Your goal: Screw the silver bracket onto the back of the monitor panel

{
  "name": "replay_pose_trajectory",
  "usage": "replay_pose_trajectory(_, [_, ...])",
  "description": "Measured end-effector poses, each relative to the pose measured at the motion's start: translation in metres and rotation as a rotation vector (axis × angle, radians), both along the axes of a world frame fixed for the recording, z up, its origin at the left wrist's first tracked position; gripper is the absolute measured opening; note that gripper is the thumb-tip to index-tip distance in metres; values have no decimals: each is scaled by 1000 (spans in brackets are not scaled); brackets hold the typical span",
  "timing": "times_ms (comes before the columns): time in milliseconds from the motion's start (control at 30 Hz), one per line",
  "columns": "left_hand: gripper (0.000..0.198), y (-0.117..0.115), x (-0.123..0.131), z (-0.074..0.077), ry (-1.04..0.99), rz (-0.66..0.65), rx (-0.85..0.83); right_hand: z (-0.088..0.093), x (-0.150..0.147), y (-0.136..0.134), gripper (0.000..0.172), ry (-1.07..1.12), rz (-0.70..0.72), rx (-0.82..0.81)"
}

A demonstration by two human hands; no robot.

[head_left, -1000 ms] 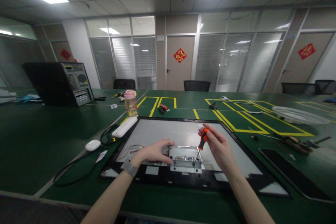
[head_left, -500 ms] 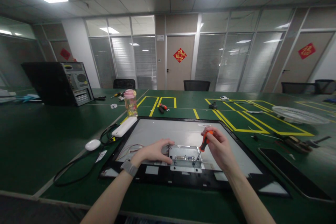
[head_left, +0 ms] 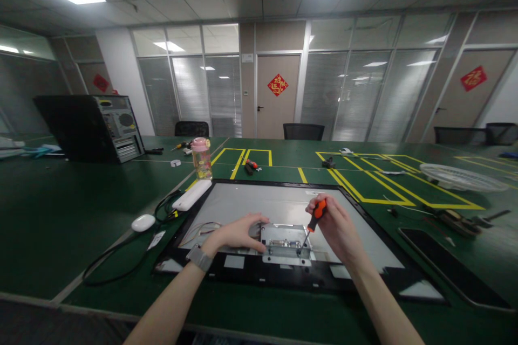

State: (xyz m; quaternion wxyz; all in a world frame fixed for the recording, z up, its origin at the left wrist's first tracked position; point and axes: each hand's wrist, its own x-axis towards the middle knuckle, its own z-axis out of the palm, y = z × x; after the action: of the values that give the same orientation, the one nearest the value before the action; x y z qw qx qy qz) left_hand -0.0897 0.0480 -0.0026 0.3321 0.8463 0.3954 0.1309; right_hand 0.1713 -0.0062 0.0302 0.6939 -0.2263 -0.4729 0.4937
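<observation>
Probably light, the screwdriver (head_left: 313,223) suits our right hand (head_left: 338,225), closed round its handle (head_left: 319,208); our half-open left hand (head_left: 240,233) touches the stiff-looking bracket (head_left: 284,252) at nine o'clock.

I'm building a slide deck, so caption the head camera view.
Left hand against a metal bracket on a display panel, right hand holding an orange-black screwdriver to it.

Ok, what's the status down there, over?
Right hand holding orange-and-black screwdriver, tip at silver metal bracket. Left hand at bracket's left edge. Nothing visibly blocking the tip.
</observation>
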Motion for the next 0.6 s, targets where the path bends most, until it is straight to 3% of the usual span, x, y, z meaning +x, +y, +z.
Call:
replay_pose_trajectory(167, [85,0,-1,-1,0,8,-11,-2,3,2,21,-18,-53,2])
replay_pose_trajectory(267, [85,1,-1,-1,-10,-3,-7,-2,5,1,27,-19,-31,-35])
replay_pose_trajectory(600, [85,1,-1,0,-13,-14,-9,-2,3,0,22,-68,-31,10])
